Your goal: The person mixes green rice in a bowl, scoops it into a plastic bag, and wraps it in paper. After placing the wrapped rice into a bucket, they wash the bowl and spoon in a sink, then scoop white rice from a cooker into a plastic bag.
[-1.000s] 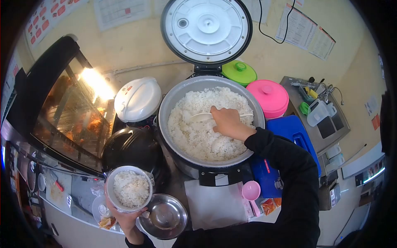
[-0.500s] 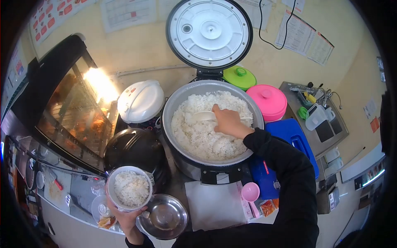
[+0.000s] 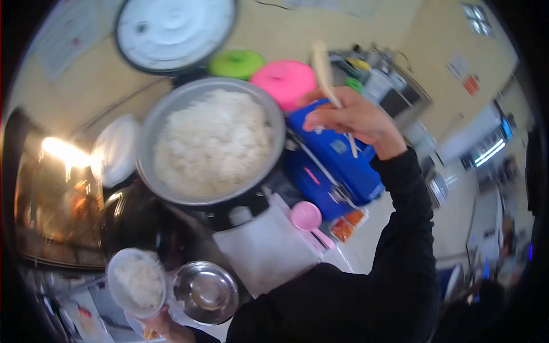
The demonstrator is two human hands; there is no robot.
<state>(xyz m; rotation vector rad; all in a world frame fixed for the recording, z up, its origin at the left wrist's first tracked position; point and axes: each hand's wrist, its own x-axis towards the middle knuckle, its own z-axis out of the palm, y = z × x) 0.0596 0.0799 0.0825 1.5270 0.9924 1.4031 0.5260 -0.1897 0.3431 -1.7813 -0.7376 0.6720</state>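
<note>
Raised over the blue box (image 3: 334, 154), my right hand (image 3: 357, 119) is closed on a light-coloured rice paddle (image 3: 323, 71), its broad end pointing up. My left hand (image 3: 157, 321) holds a white tub of rice (image 3: 137, 283) at the lower left, fingers around its lower side. Between them stands the large open cooker pot (image 3: 150, 171), with white rice (image 3: 217, 143) in it. Its round lid (image 3: 176, 31) stands raised behind. A steel bowl (image 3: 207, 292) sits just right of the tub. The view is blurred by motion.
A lit glass food case (image 3: 57, 211) is at the left, beside a dark rounded appliance (image 3: 137, 220). Green (image 3: 236, 64) and pink lids (image 3: 283, 83) lie behind the pot. In front are a white sheet (image 3: 266, 248) and a pink scoop (image 3: 306, 216). A sink area (image 3: 400, 86) stands at the back right.
My right hand has lifted the paddle out of the pot and moved right, over the blue box. The view has turned right. My left hand still holds the rice tub.
</note>
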